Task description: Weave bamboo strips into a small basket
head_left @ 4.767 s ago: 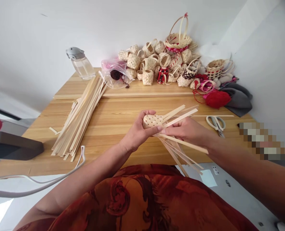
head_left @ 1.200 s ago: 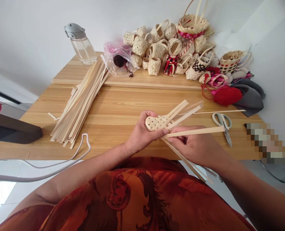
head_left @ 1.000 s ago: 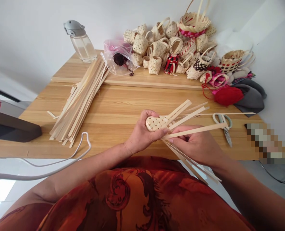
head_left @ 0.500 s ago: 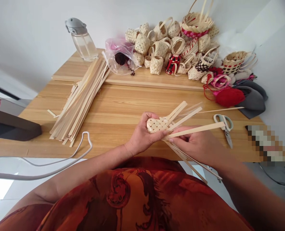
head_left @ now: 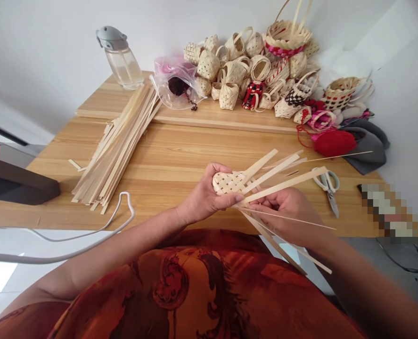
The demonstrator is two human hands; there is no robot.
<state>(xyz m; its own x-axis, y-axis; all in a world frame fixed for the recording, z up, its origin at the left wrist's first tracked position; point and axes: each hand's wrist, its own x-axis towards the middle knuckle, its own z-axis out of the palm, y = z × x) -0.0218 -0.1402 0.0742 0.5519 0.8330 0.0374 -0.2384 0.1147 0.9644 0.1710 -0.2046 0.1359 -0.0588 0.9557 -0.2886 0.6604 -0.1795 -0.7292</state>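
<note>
A small, partly woven basket point(head_left: 227, 182) of pale flat strips is held above the table's front edge. My left hand point(head_left: 212, 193) is wrapped round its rounded end, thumb along the near side. From the other end, loose strips point(head_left: 281, 186) fan out to the right, some hanging down toward my lap. My right hand point(head_left: 282, 212) is closed at the base of these strips, with fingertips pinching among them. Which strip it grips is partly hidden by the fingers.
Scissors point(head_left: 331, 188) lie right of my right hand. A bundle of long flat strips point(head_left: 120, 150) rests at left, near a white cable point(head_left: 129, 207). Along the back stand a water bottle point(head_left: 122, 61), a plastic bag point(head_left: 175, 80), several finished small baskets point(head_left: 230, 70) and red yarn point(head_left: 336, 142).
My right hand has shifted slightly, its fingers curled more among the strips. The loose strips have spread differently, and one thin strip now crosses over the right hand.
</note>
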